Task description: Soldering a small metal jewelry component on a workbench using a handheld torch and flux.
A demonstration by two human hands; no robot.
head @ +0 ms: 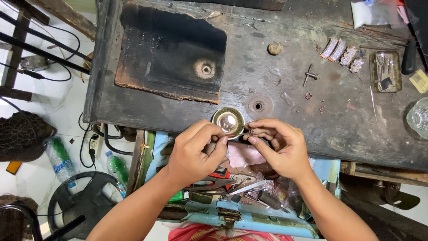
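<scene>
My left hand (196, 151) and my right hand (278, 147) meet at the near edge of a dark, scorched workbench (290, 111). The right fingertips pinch a tiny beaded metal piece (251, 132). The left fingertips hold a thin tool or wire toward it; what exactly it is stays too small to tell. Just beyond the fingers sits a small round brass dish (228, 121) with a pale shiny centre. Under both hands lies an open blue drawer (249, 221) full of pliers, cutters and scraps.
A charred block (171, 51) lies at the back left. Jewelled strips (341, 51), a small metal key (309, 76), loose beads (308, 95), a metal tray (385, 71) and a glass (419, 117) sit right. Plastic bottles (58, 156) and cables lie on the floor left.
</scene>
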